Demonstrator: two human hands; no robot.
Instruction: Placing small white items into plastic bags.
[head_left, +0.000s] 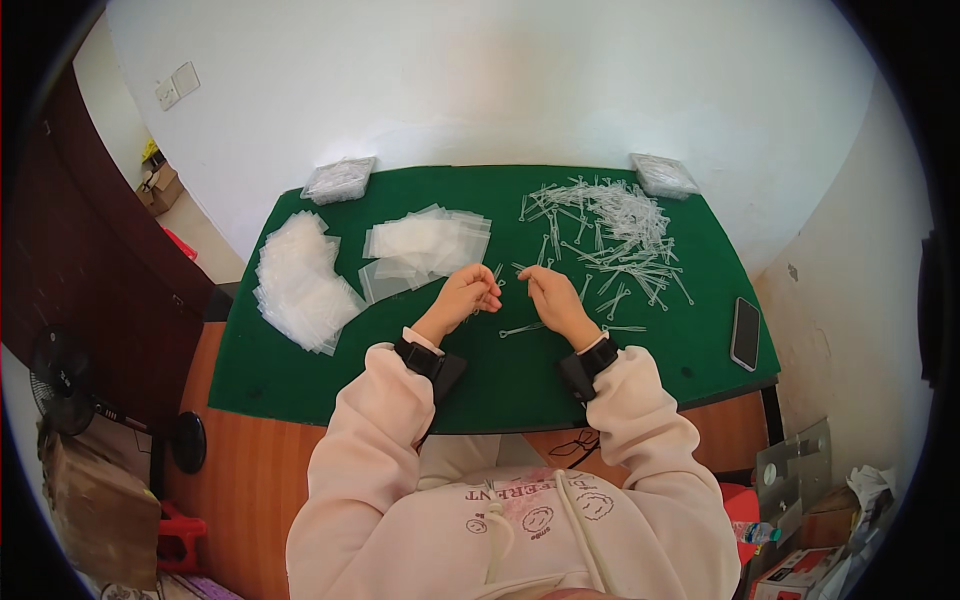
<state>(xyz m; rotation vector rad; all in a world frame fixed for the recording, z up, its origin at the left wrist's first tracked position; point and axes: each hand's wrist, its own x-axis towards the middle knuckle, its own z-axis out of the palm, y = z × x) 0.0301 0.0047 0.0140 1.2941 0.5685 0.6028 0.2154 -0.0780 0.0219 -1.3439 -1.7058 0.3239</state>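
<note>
My left hand (466,300) is closed in front of me, fingers curled round thin clear loop-ended sticks whose ends stick out at the fingertips. Close by on the right, my right hand (557,302) is pinched, with the tip of a similar thin clear stick (518,267) showing at its fingertips. Just below the hands, one loose loop-ended stick (520,330) lies on the green cloth. A large heap of these sticks (625,220) spreads over the table's right side. Beyond my left hand is a fanned pile of clear flat plastic bags (430,245).
Another long pile of clear bags (300,285) covers the left of the green table (480,390). Filled clear packs stand at the back left (338,180) and back right (665,176). A phone (745,333) lies near the right edge. A black fan (65,380) stands on the left.
</note>
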